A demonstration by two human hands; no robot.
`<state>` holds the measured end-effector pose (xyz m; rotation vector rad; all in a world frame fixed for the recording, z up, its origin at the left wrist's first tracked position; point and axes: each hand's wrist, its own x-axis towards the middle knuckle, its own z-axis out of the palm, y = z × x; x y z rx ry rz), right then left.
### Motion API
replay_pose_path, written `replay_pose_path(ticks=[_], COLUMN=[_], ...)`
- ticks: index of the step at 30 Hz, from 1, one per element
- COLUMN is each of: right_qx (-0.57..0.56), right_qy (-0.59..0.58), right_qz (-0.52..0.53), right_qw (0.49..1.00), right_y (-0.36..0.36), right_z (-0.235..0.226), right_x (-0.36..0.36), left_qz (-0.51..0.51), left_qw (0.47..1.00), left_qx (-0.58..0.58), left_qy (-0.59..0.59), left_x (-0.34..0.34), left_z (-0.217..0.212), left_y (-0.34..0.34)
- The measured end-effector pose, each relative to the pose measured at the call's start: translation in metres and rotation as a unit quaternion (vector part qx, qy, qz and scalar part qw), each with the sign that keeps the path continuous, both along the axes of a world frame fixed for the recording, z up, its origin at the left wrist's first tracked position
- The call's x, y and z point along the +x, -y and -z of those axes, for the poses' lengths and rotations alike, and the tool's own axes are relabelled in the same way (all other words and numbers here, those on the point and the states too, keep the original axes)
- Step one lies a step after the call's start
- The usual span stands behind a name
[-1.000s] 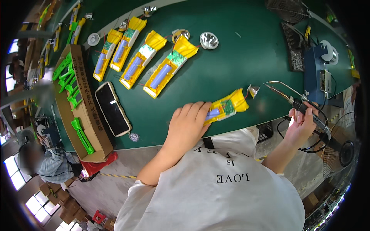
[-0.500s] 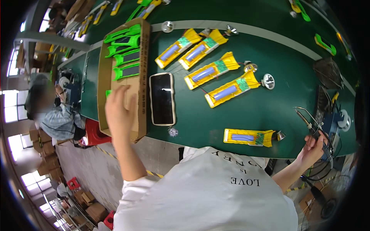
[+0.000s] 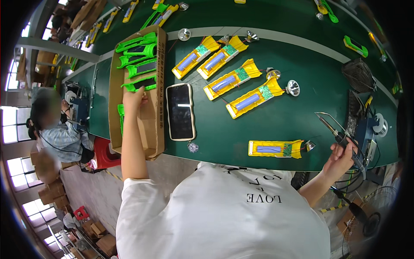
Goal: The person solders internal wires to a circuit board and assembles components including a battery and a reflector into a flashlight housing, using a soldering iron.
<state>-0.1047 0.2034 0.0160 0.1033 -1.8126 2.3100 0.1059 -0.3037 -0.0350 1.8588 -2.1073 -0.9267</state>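
My left hand (image 3: pixel 136 97) reaches into an open cardboard box (image 3: pixel 160 97), its fingers closed on the edge of a green plastic casing with a dark panel (image 3: pixel 140 84). Several similar green casings (image 3: pixel 137 39) lie beyond it in a row. On the right, my right hand (image 3: pixel 338 160) grips a soldering iron (image 3: pixel 340 136) by its handle; a thin curved metal tube runs beside the tip, which points up and left. Nearest that hand lies a yellow lamp housing (image 3: pixel 269 149) with a blue battery, a green circuit board and a wired reflector.
Several more open yellow housings (image 3: pixel 248 102) with reflectors lie mid-table. A phone (image 3: pixel 180 112) rests beside the box, a small round clear part (image 3: pixel 193 147) below it. At right stand a blue soldering station (image 3: pixel 364 129), a solder spool (image 3: pixel 380 125) and a dark fan (image 3: pixel 359 74). Another person sits at left.
My left hand has moved farther into the box and closed on the nearest casing of the row, which has shifted slightly. My right hand still holds the soldering iron.
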Motion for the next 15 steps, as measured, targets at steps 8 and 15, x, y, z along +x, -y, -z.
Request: replay_pose_path(ticks=[8, 15], right_qx=[0.000, -0.013], right_qy=[-0.029, -0.018], right_qz=[-0.050, -0.025], right_qw=[0.998, 0.999], right_y=[-0.011, -0.031], right_z=[0.003, 0.005], right_x=[-0.017, -0.029], left_qz=[0.096, 0.327], left_qw=[0.941, 0.910], left_qx=[-0.318, -0.212], left_qy=[-0.064, -0.144], left_x=[0.033, -0.062], left_z=[-0.042, -0.079], left_y=[-0.044, -0.220])
